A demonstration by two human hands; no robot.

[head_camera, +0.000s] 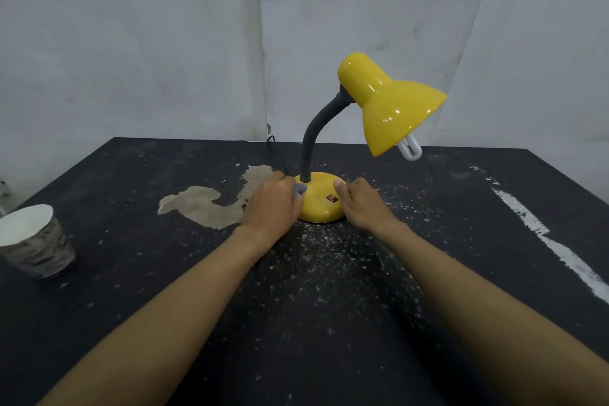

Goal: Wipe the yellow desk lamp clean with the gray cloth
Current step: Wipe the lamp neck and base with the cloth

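A yellow desk lamp (392, 102) stands upright at the middle of the black table, with a grey flexible neck and a round yellow base (321, 206) that carries a red switch. Its shade tilts down to the right, and a white bulb sticks out of it. My left hand (272, 204) presses a bunched gray cloth (299, 189) against the left side of the base, next to the neck; most of the cloth is hidden under the fingers. My right hand (365, 204) rests on the right side of the base, thumb on top, steadying it.
A paper cup (31, 241) stands near the table's left edge. The black table (296, 323) is speckled with pale dust, with a tan stain left of the lamp and a white paint streak at the right. The lamp's black cord runs back toward the white wall.
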